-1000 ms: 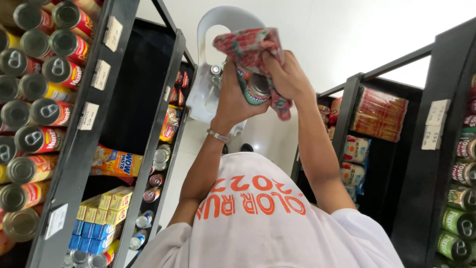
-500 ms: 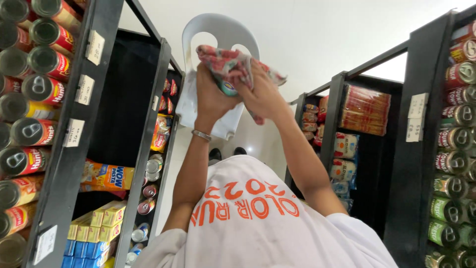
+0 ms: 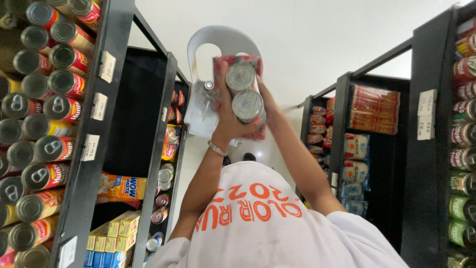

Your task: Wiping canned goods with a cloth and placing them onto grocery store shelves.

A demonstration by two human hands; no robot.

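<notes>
While both arms reach forward between 2 rows of black shelving, the left hand point(image 3: 229, 121) and right hand point(image 3: 265, 101) together grip a shrink-wrapped pack of cans point(image 3: 243, 94) held in mid-air over the aisle. 2 silver can ends face the camera, one above the other, inside red-patterned wrap. The left hand's fingers point(image 3: 224, 82) are curled and clamped along the pack's left side; the right hand lies against the pack's right edge, mostly hidden behind it, so how its fingers close cannot be told exactly, though it presses on the pack. A thin bracelet point(image 3: 216, 148) circles the left wrist. Beyond the pack stands a white plastic chair point(image 3: 218, 42) on the pale floor point(image 3: 322, 44). The left-hand shelf unit point(image 3: 106, 99) carries stacked tins with red labels point(image 3: 59, 74), with price tags on its upright, and below them yellow boxes point(image 3: 121, 226). The right-hand shelf unit point(image 3: 429, 149) holds further cans point(image 3: 463, 164), with packets in red wrap point(image 3: 374, 109) on the unit behind. A white shirt with orange lettering point(image 3: 263, 223) fills the lower foreground.
</notes>
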